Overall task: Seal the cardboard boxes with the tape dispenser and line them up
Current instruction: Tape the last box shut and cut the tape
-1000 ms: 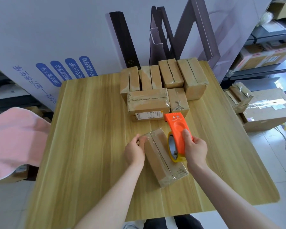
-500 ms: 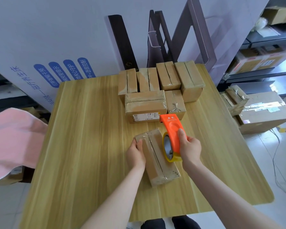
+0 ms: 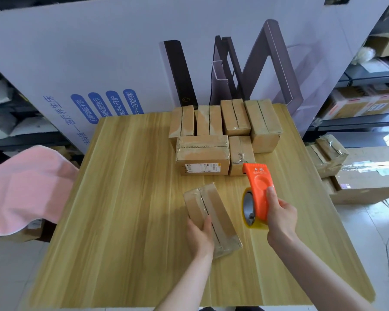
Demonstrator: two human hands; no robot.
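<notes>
A long cardboard box [image 3: 213, 212] lies slanted on the wooden table [image 3: 126, 198], clear tape along its top seam. My left hand [image 3: 200, 234] rests on its near left side, fingers on the top. My right hand [image 3: 281, 216] grips an orange tape dispenser [image 3: 257, 194] with a yellowish tape roll, held off the box to its right. Several taped boxes [image 3: 225, 133] stand grouped at the table's far edge, the biggest [image 3: 202, 154] with a white label in front.
A large white printed carton [image 3: 144, 52] stands upright behind the table. A pink cloth [image 3: 25, 187] hangs at the left. More cardboard boxes [image 3: 364, 173] sit on the floor at right, and shelves [image 3: 368, 102] with boxes behind them.
My right hand has lifted the dispenser off the box and moved it right. My left hand has slid down the box's left side toward its near end.
</notes>
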